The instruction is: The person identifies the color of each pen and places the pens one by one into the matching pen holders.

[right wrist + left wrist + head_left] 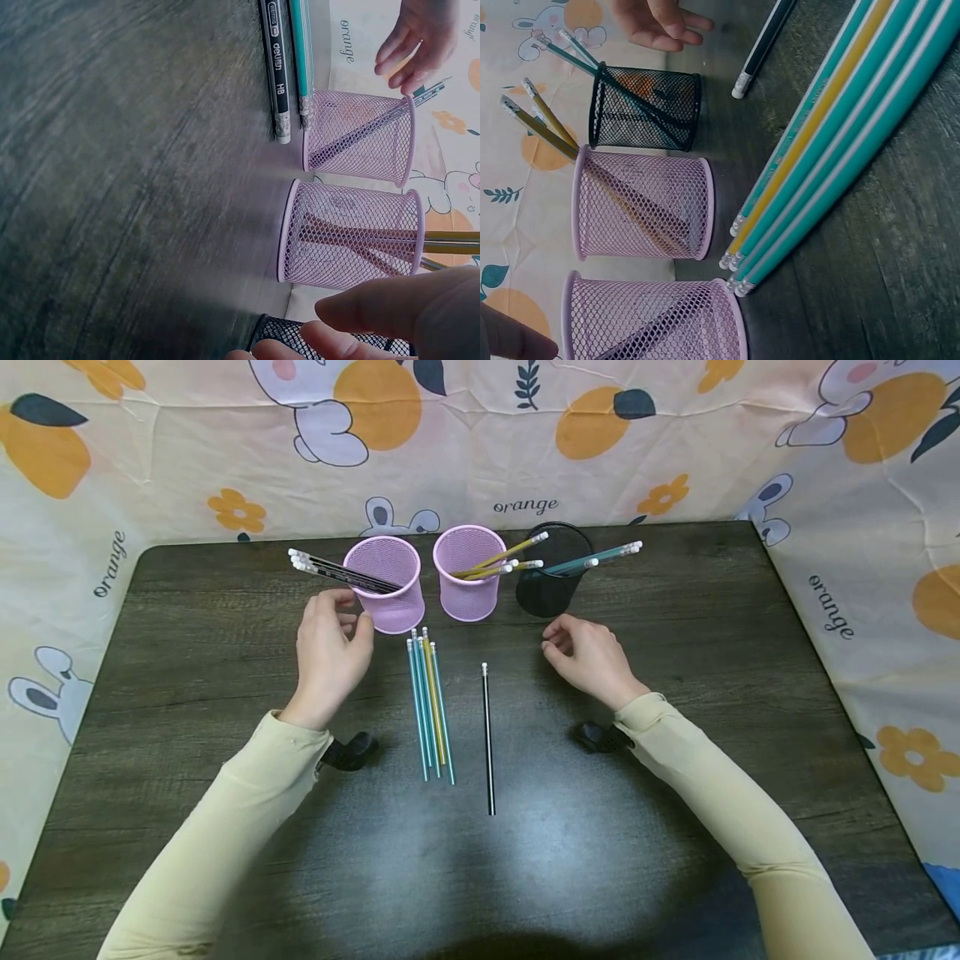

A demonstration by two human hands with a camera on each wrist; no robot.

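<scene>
My left hand (330, 652) is beside the left pink mesh cup (386, 602), fingers loosely bent, holding nothing. That cup holds black pencils (345, 572). The middle pink cup (468, 593) has yellow pencils (480, 568) leaning right. Teal pencils (615, 552) stick out of the black mesh cup (546, 593). Just in front of the black cup is my right hand (592, 660), empty, its fingers loosely bent. Between the hands lie a bunch of teal pencils (418, 718) with yellow among them and, apart to the right, one black pencil (488, 743).
The dark wooden table (697, 610) meets a patterned cloth (465, 452) behind the cups and at both sides. Black wrist straps show at the left (352, 752) and right (597, 737) sleeves.
</scene>
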